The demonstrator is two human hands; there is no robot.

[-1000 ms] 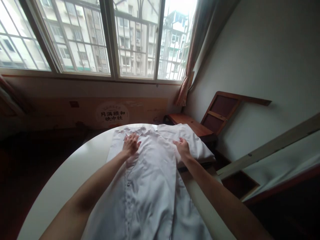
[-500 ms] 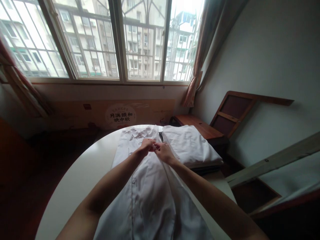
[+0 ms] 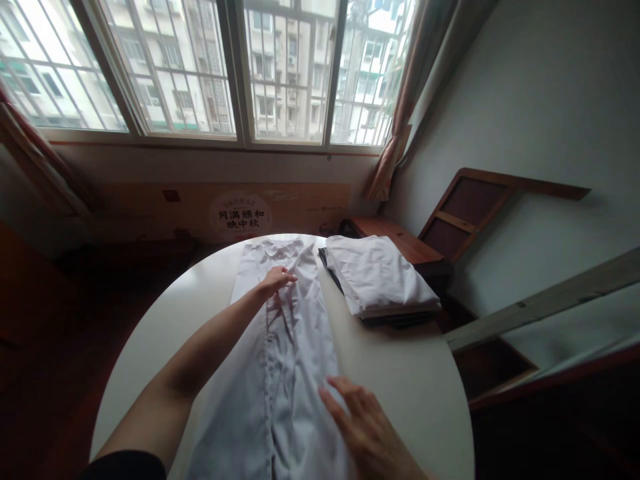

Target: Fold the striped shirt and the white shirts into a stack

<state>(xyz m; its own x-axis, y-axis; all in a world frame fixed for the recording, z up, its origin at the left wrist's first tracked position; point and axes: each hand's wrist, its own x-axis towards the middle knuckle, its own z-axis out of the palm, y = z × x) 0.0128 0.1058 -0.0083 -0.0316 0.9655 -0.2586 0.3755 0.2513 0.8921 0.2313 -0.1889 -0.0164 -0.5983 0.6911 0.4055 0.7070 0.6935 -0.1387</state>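
Shirt white, plain, pale buttons down front. Folded stack white on top, dark layers beneath. Table off-white, plain. Cardboard panel tan, round white label, dark characters. Curtain pinkish brown. Bench reddish-brown wood. Wall pale grey. Window frame grey.

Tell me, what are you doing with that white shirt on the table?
A person has a white shirt spread out lengthwise on a round white table. The left hand lies flat on the shirt near the collar, and the right hand presses on the shirt's lower part near its right edge. Neither hand grips anything. Beside the shirt, on the right, sits a stack of folded clothes, white on top with something dark underneath.
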